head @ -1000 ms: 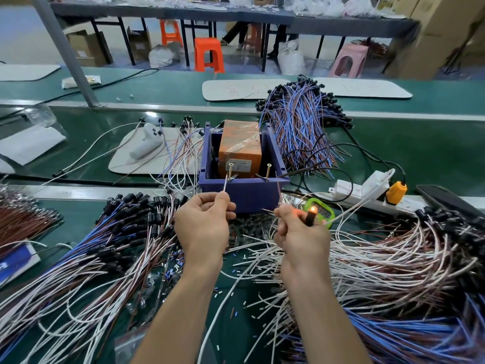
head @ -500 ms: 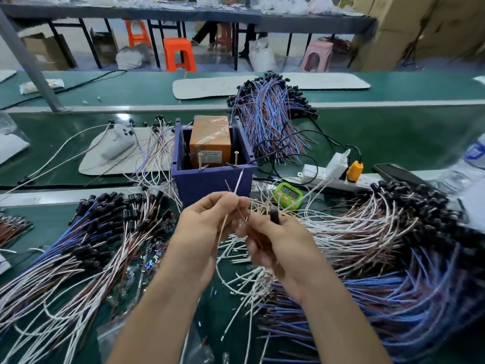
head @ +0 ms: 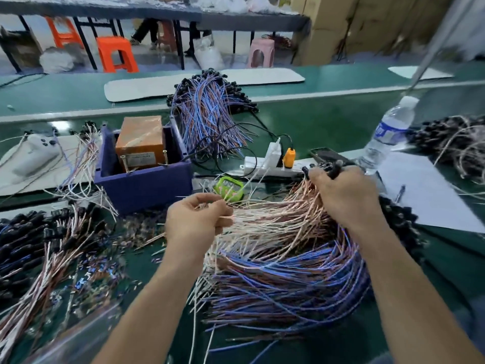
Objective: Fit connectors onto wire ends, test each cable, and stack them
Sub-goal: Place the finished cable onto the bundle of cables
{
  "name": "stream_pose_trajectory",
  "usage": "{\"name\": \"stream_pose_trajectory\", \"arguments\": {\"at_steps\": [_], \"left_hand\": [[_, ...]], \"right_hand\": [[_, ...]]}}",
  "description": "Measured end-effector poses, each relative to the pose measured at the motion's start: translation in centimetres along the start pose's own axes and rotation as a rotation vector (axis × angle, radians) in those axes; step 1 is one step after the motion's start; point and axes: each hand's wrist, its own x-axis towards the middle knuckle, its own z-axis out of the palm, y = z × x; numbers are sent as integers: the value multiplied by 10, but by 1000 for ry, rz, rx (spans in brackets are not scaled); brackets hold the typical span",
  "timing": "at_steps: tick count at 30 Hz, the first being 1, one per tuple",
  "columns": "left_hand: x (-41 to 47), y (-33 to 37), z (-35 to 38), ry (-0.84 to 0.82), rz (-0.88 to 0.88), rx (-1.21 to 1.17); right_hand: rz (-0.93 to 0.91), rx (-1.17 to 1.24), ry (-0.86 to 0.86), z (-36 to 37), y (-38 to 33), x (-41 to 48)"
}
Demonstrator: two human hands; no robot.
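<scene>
Head-camera view: the green tabletop (head: 315, 122) is being covered at the front by a broad heap of white, brown and blue wires (head: 275, 258), which is lying just right of a purple plastic box (head: 147, 187). At the heap's far edge, black connector ends (head: 334, 170) are being clutched in the curled grip of the right hand (head: 346, 195). Thin white wire ends (head: 236, 219) are being pinched in the grip of the left hand (head: 196, 224).

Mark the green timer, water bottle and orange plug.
green timer (head: 228, 188): head view, on its display face.
water bottle (head: 388, 132): head view, on its blue label.
orange plug (head: 289, 156): head view, on its orange body.
</scene>
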Motion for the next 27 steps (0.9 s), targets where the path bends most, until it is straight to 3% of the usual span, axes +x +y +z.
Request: {"name": "stream_pose_trajectory", "arguments": {"at_steps": [3,6,8,14,19,27], "left_hand": [[12,-6,0,149,90,285],[19,-13,-13,272,239,803],[23,-20,-22,284,263,928],[24,-27,-26,126,249,879],[18,-29,-26,95,306,787],[13,-38,-44,94,347,650]], "right_hand": [[-92,-351,5,-8,4,29],[-167,-624,-5,-1,6,51],[-239,-742,-44,6,8,62],[-225,-820,-109,13,15,76],[-227,-740,59,15,10,62],[-524,-546,-14,60,-38,-11]]}}
